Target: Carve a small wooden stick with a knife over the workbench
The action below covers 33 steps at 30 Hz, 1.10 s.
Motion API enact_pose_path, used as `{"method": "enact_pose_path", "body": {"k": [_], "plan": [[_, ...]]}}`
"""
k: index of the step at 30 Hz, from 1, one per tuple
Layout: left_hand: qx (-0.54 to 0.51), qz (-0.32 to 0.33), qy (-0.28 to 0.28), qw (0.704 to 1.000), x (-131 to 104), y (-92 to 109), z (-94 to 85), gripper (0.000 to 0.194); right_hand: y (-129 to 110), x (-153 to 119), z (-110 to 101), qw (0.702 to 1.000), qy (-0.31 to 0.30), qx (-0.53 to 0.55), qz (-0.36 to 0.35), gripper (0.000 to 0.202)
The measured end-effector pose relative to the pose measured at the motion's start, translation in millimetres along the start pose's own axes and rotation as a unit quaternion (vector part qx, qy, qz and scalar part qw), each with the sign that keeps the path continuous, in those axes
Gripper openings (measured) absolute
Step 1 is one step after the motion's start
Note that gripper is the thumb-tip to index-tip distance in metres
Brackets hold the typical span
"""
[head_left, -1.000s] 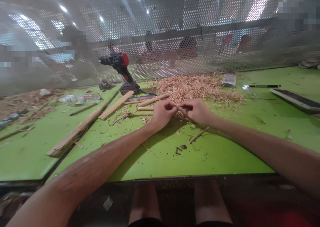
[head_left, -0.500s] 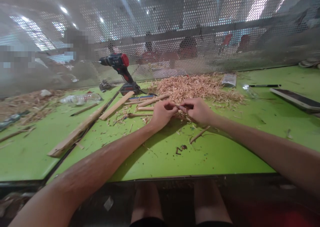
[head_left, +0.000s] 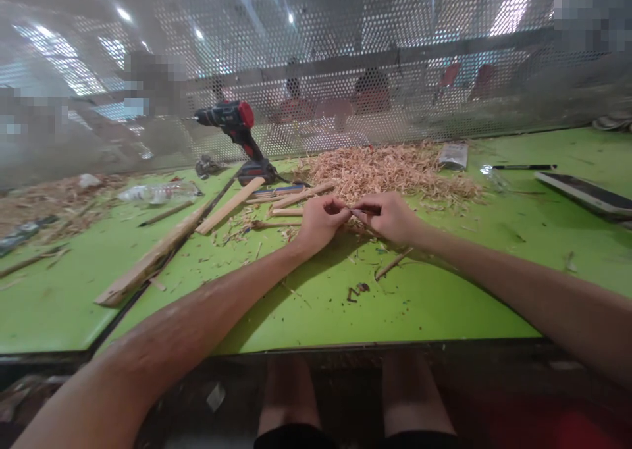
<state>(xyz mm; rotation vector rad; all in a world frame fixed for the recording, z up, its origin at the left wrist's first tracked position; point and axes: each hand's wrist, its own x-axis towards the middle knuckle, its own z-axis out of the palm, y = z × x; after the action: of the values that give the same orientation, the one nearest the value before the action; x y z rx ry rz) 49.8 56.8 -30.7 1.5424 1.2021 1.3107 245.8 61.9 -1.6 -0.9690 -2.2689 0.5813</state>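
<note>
Over the middle of the green table (head_left: 316, 324), my left hand (head_left: 318, 225) and my right hand (head_left: 392, 218) meet at the fingertips, both pinched closed. Between them is a small, thin, stick-like piece (head_left: 356, 212); the fingers cover most of it, and its kind is unclear. A pile of curly wood shavings (head_left: 390, 169) lies just behind the hands. Beside my left hand are several wooden strips (head_left: 289, 212). Below my right hand a short thin stick (head_left: 394, 263) rests on the table, with small dark bits (head_left: 356, 292) nearer the front edge.
A cordless drill (head_left: 239, 133) stands upright behind the strips, before a perforated metal screen (head_left: 336, 54). To the left are a long wooden board (head_left: 148, 261) and a clear plastic bottle (head_left: 160, 193). A phone-like device (head_left: 587, 192) and black pen (head_left: 524, 166) lie at right.
The hands stay in nearly the same place, fingertips still together on the thin piece. Less of it shows between the fingers now. The view has shifted very slightly.
</note>
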Motion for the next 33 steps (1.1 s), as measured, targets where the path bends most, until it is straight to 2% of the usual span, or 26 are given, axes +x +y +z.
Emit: {"method": "enact_pose_path", "body": {"k": [5, 9, 21, 33], "plan": [[0.0, -0.006, 0.007, 1.0, -1.0, 1.3, 0.8, 0.011, 3.1, -0.5, 1.0, 0.999, -0.012, 0.023, 0.044, 0.023], [0.001, 0.013, -0.003, 1.0, -1.2, 1.4, 0.5, 0.012, 4.5, -0.2, -0.6, 0.999, -0.011, 0.023, 0.029, 0.021], [0.01, 0.01, -0.013, 1.0, -0.8, -1.5, -1.4, 0.02, 1.4, 0.1, 0.2, 1.0, -0.012, -0.016, 0.012, 0.02], [-0.006, 0.01, -0.001, 1.0, 0.5, -0.7, 0.2, 0.018, 2.8, -0.1, 0.4, 1.0, 0.002, -0.029, -0.004, 0.022]]}}
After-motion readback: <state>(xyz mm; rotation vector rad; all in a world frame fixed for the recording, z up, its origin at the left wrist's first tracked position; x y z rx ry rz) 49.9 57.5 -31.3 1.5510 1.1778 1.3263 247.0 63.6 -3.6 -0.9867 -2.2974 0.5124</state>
